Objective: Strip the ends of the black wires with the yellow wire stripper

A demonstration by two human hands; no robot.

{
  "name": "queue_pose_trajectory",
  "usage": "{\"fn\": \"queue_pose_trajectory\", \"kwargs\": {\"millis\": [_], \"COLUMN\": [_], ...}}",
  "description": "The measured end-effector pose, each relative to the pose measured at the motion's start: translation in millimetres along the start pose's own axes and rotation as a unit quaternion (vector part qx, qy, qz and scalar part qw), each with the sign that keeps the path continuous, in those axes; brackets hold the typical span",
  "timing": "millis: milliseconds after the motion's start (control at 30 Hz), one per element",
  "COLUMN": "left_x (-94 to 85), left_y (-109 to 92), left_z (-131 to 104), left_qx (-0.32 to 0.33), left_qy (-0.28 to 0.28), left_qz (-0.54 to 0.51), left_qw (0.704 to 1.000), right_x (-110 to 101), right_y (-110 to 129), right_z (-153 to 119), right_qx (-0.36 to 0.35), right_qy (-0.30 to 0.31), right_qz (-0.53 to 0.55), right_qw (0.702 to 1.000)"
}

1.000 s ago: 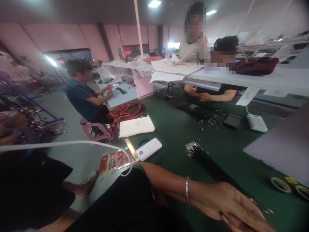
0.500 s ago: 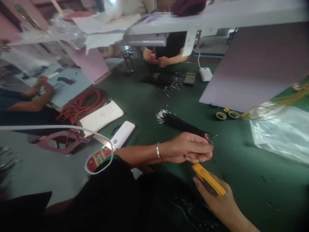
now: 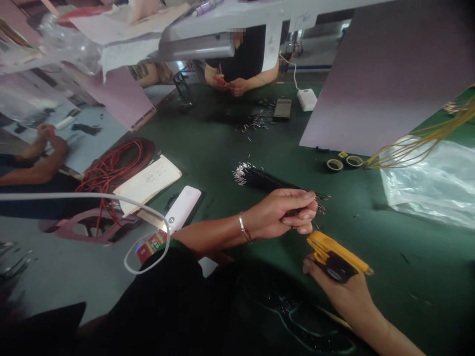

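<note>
My left hand [image 3: 285, 212], with a bracelet at the wrist, is closed in a pinch over the table. A thin wire [image 3: 316, 227], mostly hidden by the fingers, pokes out below them. Just beyond that hand lies a bundle of black wires [image 3: 265, 180], with shiny metal terminals at the left end and bare coppery tips at the right. My right hand [image 3: 347, 291] is wrapped around a yellow and black wire stripper [image 3: 339, 254]. The stripper's head points up toward my left fingertips, a small gap away.
On the green table [image 3: 208, 143] are a white power bank [image 3: 184, 205], a notebook [image 3: 148, 180], red cable coils [image 3: 122, 158], tape rolls [image 3: 334, 165] and a plastic bag [image 3: 430, 183]. A white cable [image 3: 74, 196] crosses at left. Co-workers' hands [image 3: 237, 87] work opposite and at far left.
The view has shifted slightly and sharpened. My right hand has turned the wire stripper, showing more of its black side. My left fingers have changed their pinch.
</note>
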State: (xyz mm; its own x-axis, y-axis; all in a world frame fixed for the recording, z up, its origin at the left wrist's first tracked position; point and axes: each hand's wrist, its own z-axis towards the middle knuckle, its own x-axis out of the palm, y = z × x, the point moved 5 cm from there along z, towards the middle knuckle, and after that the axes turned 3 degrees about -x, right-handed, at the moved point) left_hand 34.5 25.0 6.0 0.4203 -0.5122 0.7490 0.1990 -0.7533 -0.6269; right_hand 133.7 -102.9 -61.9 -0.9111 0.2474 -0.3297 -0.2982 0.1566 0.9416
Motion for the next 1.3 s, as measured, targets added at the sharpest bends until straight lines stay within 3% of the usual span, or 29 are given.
{"fn": "queue_pose_trajectory", "kwargs": {"millis": [167,400,567,833,1133,1300], "left_x": [-3.1,-13.7,-22.4,-36.3,-44.0,-45.6], "left_y": [5.1,11.0,11.3,19.1,21.0,22.7], "left_z": [3.1,10.1,20.4,31.1,36.0,35.3], "left_qx": [-0.023,-0.039,-0.036,-0.052,-0.034,-0.038], "left_qy": [-0.014,-0.034,-0.055,-0.092,-0.090,-0.105], "left_qz": [-0.007,0.029,0.057,0.079,0.081,0.097], "left_qw": [1.000,0.998,0.996,0.991,0.992,0.989], "right_x": [0.2,5.4,7.2,12.4,19.8,21.4], "right_y": [-1.4,-10.5,-17.0,-16.0,-23.0,-28.9], "right_z": [-3.8,-4.6,1.1,3.0,0.6,-2.4], "right_qx": [0.029,0.090,0.096,0.148,0.199,0.201], "right_qy": [0.016,0.094,0.124,0.175,0.144,0.150], "right_qz": [0.031,0.076,0.091,0.165,0.272,0.268], "right_qw": [0.999,0.989,0.983,0.959,0.930,0.930]}}
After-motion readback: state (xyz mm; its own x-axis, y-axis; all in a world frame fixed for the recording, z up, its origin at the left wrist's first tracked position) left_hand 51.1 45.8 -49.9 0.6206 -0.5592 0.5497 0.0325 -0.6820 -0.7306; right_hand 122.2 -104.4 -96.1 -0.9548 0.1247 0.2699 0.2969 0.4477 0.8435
